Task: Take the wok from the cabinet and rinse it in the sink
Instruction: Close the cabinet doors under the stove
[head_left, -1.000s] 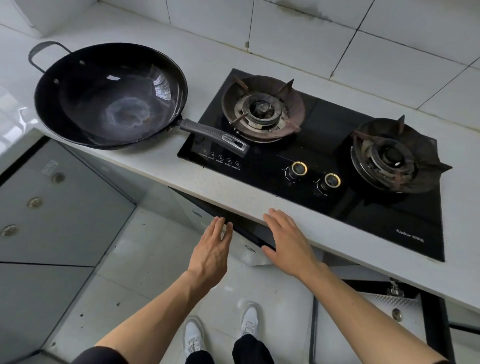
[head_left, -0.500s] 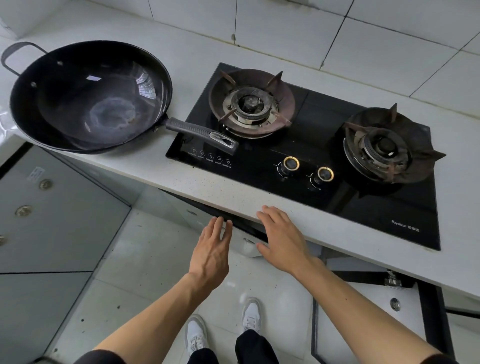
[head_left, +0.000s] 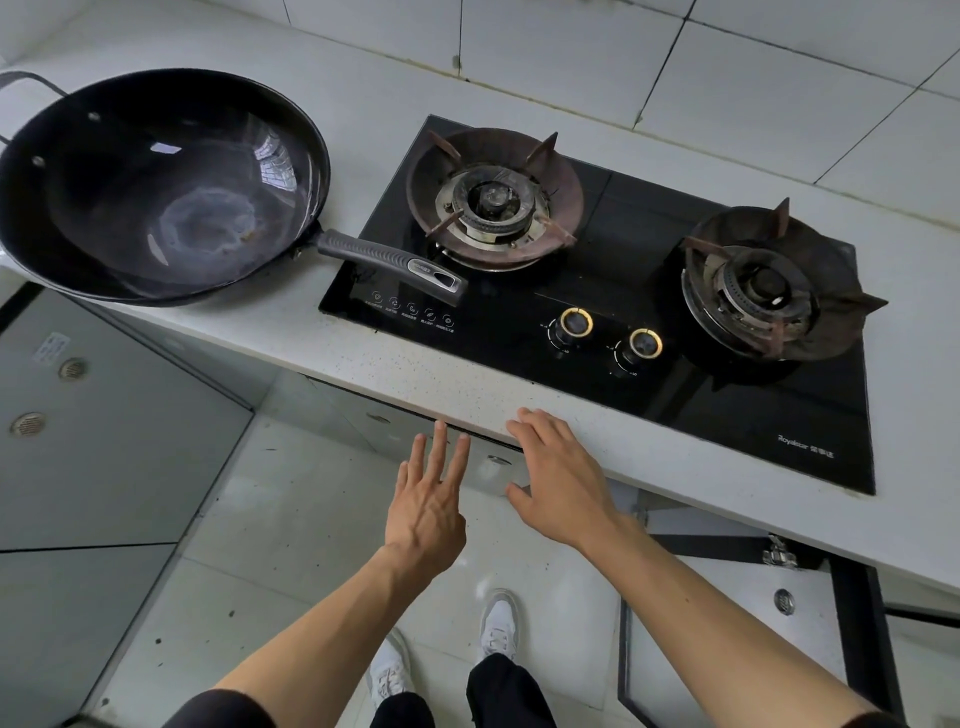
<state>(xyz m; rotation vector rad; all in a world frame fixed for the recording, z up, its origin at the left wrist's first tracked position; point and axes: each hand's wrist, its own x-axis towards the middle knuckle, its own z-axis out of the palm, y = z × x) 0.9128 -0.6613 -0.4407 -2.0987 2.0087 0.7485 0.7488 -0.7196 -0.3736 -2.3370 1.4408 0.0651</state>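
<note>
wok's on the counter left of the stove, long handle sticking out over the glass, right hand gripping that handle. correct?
Not quite. The right hand is not on the handle: the head view shows it open, fingers straight, down at the front edge of the counter, holding nothing. The rest stands: the wok sits on the counter left of the stove, handle out over the glass.

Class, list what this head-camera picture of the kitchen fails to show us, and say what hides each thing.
1. The sink: outside the head view; no tap or basin shows.
2. The wok: its loop handle is cut off by the left edge.
3. The cabinet inside: hidden under the counter and behind the right hand.
4. The left hand: whether it touches the cabinet door cannot be told.
5. Labels on the stove: too small to read.
</note>
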